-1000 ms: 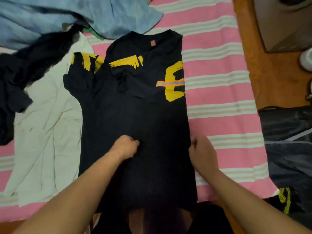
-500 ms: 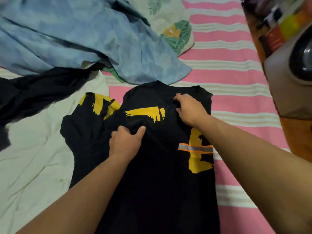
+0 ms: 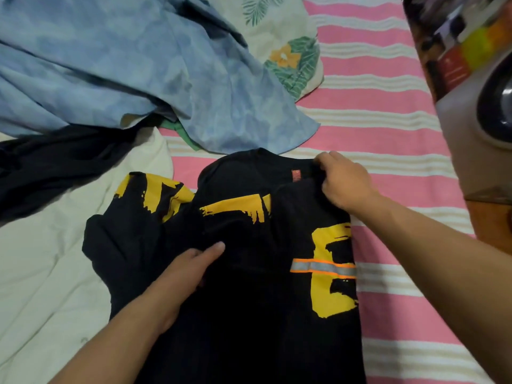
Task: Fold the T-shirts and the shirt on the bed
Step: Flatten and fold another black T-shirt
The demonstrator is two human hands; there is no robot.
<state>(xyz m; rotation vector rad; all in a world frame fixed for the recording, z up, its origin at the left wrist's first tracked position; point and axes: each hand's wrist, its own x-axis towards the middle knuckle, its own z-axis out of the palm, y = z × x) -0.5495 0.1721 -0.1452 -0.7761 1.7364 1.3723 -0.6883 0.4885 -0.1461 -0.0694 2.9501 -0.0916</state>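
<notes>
Right fingers (image 3: 322, 162) curling over and pinching the black cloth at the shoulder beside the collar, right hand (image 3: 345, 181) lying knuckles up on the far right corner of the black T-shirt (image 3: 249, 314). Left hand (image 3: 185, 273) pressing down mid-chest, thumb stretched out flat toward the middle, the other fingers tucked under the palm and hidden, so unable to tell whether gripping a fold or merely pushing. Both bare forearms reaching in from the near edge, the left from the lower left, the right from the lower right.

Lying collar-away on the bed (image 3: 388, 128), front side down, with a red neck label (image 3: 296, 176) showing just left of the right hand. Right side already turned inward, showing a big yellow print crossed by a grey and orange stripe (image 3: 322, 268). Left sleeve still sticking out sideways, yellow-splashed, resting on a cream garment (image 3: 41, 273) spread flat at the left.

Spreading farther out: a dark navy garment (image 3: 55, 164) crumpled above the cream one, touching it; a pale blue shirt (image 3: 124, 65) heaped across the far left, its hem almost meeting the black collar; a floral pillow (image 3: 291, 51) peeking from behind the blue cloth. Pink and white striped sheet covering the bed. Standing off the right edge, a grey appliance (image 3: 471, 112), blurred.
</notes>
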